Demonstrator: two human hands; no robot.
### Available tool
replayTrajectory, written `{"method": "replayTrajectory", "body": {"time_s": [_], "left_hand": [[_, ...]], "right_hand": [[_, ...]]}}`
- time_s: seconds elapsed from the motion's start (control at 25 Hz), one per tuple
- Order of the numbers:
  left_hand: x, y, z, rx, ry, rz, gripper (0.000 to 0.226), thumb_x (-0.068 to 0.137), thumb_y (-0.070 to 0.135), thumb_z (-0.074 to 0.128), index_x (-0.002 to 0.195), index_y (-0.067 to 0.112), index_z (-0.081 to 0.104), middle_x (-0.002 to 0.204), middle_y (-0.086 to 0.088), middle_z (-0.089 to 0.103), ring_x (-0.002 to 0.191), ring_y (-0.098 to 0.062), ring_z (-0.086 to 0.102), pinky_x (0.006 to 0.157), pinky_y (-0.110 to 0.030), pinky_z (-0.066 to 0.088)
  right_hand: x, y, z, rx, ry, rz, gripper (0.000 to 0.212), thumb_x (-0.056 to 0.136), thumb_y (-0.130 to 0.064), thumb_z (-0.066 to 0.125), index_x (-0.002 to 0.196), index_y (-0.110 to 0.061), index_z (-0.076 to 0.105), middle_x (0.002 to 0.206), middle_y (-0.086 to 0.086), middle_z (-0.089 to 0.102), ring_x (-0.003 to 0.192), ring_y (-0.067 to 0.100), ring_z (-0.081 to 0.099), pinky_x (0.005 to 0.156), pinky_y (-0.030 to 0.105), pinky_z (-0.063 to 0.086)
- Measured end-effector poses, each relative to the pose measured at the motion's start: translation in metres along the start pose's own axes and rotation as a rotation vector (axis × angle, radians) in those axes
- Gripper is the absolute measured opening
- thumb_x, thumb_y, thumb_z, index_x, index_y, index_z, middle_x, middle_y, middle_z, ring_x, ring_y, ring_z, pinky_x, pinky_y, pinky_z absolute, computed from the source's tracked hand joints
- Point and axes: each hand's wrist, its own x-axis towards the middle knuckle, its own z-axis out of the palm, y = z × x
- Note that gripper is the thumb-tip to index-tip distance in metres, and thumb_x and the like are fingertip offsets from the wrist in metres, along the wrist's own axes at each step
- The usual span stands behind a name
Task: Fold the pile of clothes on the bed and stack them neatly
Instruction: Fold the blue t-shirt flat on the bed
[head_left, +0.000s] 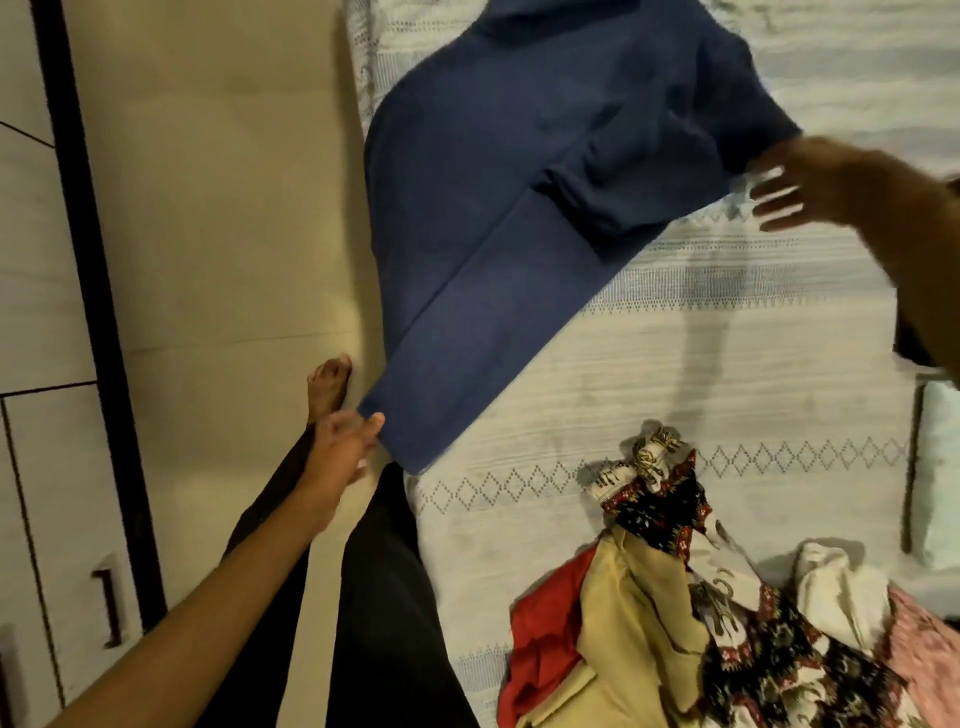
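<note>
- Blue pants (519, 208) spread flat on the bed (727, 332), from far right down to the near left edge.
- One pant leg hanging a bit over the left edge of the bed, above the floor (223, 208).
- Left hand (343, 441) pinching the near corner of that pant leg, with the thumb and fingers curled on the cloth.
- Right hand (810, 187) out at the far right, by the top end of the pants; blurry.
- Right fingers (774, 200) straight and spread, touching or just over the cloth there; cannot tell which, and no grip seen.
- Pile (701, 623) of mixed clothes on the near right part of the bed, well apart from the pants: red, tan, white, pink and a dark flower print.
- Bare foot (327, 384) on the floor just left of the bed.
- Cupboard (47, 415) with dark handles far off on the left.
</note>
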Motion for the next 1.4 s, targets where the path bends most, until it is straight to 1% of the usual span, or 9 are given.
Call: {"method": "replayTrajectory", "body": {"time_s": [0.12,0.2,0.36,0.48,0.6,0.76,0.96,1.2,1.4], "left_hand": [[0.001,0.013,0.032,-0.199,-0.2,-0.331,0.064,0.089,0.068,0.066,0.137,0.027,0.058,0.133,-0.001,0.067,0.122,-0.028,0.062,0.105,-0.048,0.049],[-0.005,0.021,0.045,-0.318,-0.246,-0.395,0.058,0.09,0.073,0.059,0.121,0.025,0.067,0.115,0.0,0.074,0.111,-0.025,0.066,0.09,-0.041,0.054],[-0.006,0.011,0.057,-0.461,-0.074,-0.186,0.055,0.086,0.064,0.071,0.129,0.031,0.064,0.121,0.005,0.075,0.111,-0.016,0.07,0.089,-0.034,0.054],[-0.015,0.004,0.062,-0.499,-0.026,-0.092,0.053,0.085,0.046,0.081,0.132,0.027,0.066,0.12,0.007,0.076,0.107,-0.015,0.071,0.092,-0.035,0.052],[-0.022,0.007,0.06,-0.459,-0.092,-0.195,0.043,0.085,0.046,0.08,0.124,0.028,0.07,0.111,0.01,0.078,0.105,-0.018,0.067,0.082,-0.034,0.05],[-0.021,0.036,0.056,-0.451,-0.031,0.104,0.034,0.096,0.039,0.07,0.13,0.035,0.068,0.129,0.004,0.073,0.12,-0.023,0.069,0.091,-0.042,0.06],[-0.056,0.147,0.037,-0.263,0.157,0.358,0.035,0.096,0.036,0.073,0.117,0.009,0.068,0.094,-0.005,0.074,0.061,-0.011,0.066,0.042,-0.02,0.045],[-0.124,0.331,0.004,-0.001,-0.027,0.564,0.022,0.091,0.024,0.079,0.082,0.013,0.063,0.066,0.001,0.057,0.039,-0.005,0.043,0.034,-0.018,0.028],[-0.164,0.485,0.065,0.25,-0.283,0.554,0.024,0.095,0.018,0.073,0.08,0.02,0.055,0.06,0.003,0.034,0.036,-0.005,0.032,0.031,-0.018,0.021]], "right_hand": [[0.027,0.012,0.038,-0.037,0.139,0.066,0.052,0.089,-0.044,0.071,0.135,-0.023,0.056,0.104,0.003,0.055,0.083,0.021,0.055,0.084,0.044,0.056],[0.037,0.019,0.045,0.08,0.223,0.073,0.046,0.087,-0.042,0.072,0.127,-0.022,0.062,0.116,0.0,0.057,0.082,0.015,0.058,0.066,0.032,0.058],[0.042,0.002,0.051,0.553,0.107,0.061,0.015,0.089,-0.037,0.071,0.092,-0.023,0.067,0.092,-0.001,0.065,0.076,0.014,0.065,0.072,0.031,0.062],[0.05,-0.004,0.053,0.654,0.072,-0.018,0.022,0.085,-0.036,0.077,0.099,-0.021,0.072,0.082,-0.006,0.073,0.087,0.015,0.07,0.082,0.034,0.061],[0.064,-0.007,0.056,0.71,0.065,-0.006,0.037,0.091,-0.027,0.07,0.126,-0.015,0.071,0.111,0.001,0.079,0.11,0.023,0.074,0.08,0.037,0.062],[0.06,-0.001,0.045,0.783,0.185,-0.089,0.028,0.083,-0.012,0.071,0.111,-0.011,0.074,0.102,0.005,0.079,0.091,0.022,0.076,0.071,0.038,0.063],[0.009,0.023,0.002,0.869,0.41,-0.151,0.032,0.086,-0.001,0.069,0.118,-0.004,0.073,0.098,0.008,0.077,0.082,0.019,0.074,0.062,0.031,0.06],[-0.117,0.069,-0.084,1.133,0.718,-0.123,0.009,0.096,-0.001,0.062,0.098,-0.009,0.059,0.093,0.01,0.066,0.078,0.022,0.069,0.059,0.032,0.062],[-0.232,0.113,-0.143,1.206,0.93,-0.029,0.026,0.09,-0.008,0.075,0.108,-0.007,0.057,0.103,0.007,0.065,0.082,0.02,0.068,0.053,0.021,0.057]]}}
